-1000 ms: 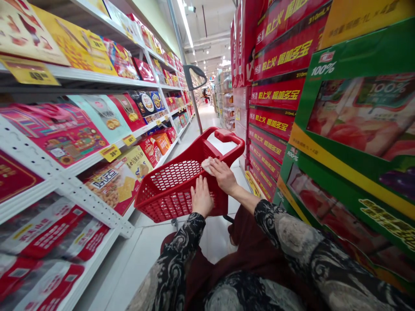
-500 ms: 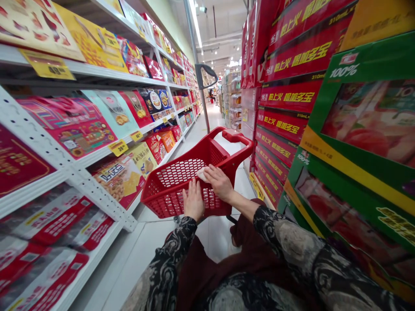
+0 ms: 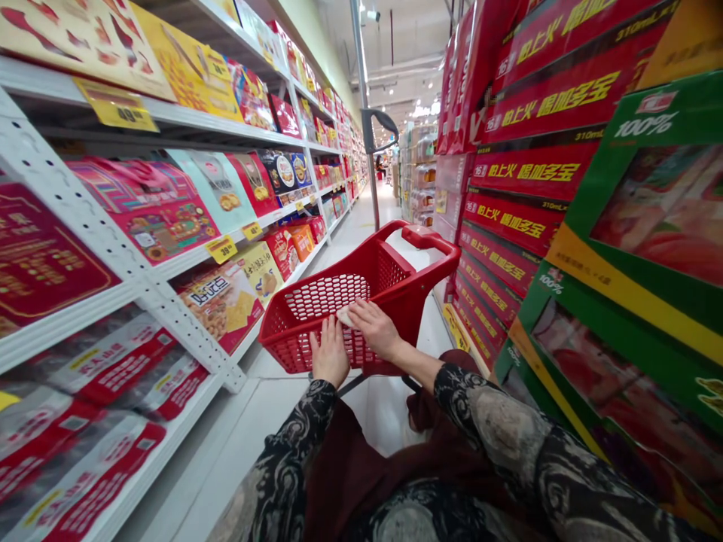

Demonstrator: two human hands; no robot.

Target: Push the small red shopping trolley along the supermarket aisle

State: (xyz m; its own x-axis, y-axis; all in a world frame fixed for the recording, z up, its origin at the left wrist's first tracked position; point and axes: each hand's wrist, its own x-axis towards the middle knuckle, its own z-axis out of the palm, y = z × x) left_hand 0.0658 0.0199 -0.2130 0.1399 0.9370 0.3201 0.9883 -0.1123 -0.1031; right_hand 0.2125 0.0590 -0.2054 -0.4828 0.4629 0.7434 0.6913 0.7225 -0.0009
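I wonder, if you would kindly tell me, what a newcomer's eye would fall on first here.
Probably the red shopping cart in the middle, with the left hand at its near rim and the right hand beside it, holding a white wad there. Next might come the tall stack of red cartons on the right, with green boxes nearer the camera, and the white shelves of colourful packages on the left.
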